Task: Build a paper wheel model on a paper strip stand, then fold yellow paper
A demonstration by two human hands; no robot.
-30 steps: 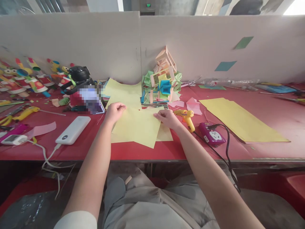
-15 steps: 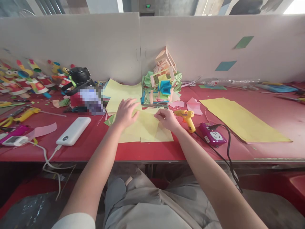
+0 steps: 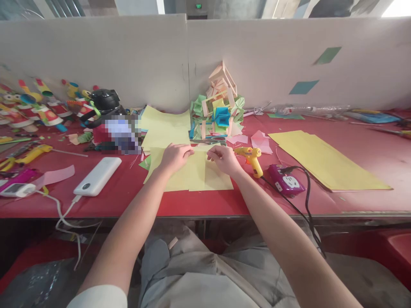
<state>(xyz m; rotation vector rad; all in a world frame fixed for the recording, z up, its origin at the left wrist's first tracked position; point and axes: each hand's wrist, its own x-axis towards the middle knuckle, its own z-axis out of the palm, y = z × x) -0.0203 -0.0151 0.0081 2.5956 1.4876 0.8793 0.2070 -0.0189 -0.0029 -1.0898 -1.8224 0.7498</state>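
Note:
Pale yellow paper (image 3: 196,174) lies in front of me near the table's front edge, with sheets overlapping and a straight edge running down between my hands. My left hand (image 3: 176,159) is at its upper left, fingers drawn together on the paper near the top edge. To the right, my right hand (image 3: 225,159) pinches the upper right part of the paper between thumb and forefinger. Behind the hands lie more pale yellow sheets (image 3: 167,126) and a pair of scissors (image 3: 218,140). A yellow glue gun (image 3: 252,159) lies just right of my right hand.
Folded paper shapes (image 3: 221,100) are piled at the back. On the right are a purple power socket (image 3: 287,180) with a black cord and deeper yellow sheets (image 3: 330,162). To the left are a white power bank (image 3: 98,176), a black-lidded bottle (image 3: 105,102) and several paper figures (image 3: 48,109).
My left hand has come down and slightly right, its spread fingers now drawn together on the paper. The right hand stays nearly in place, still pinching.

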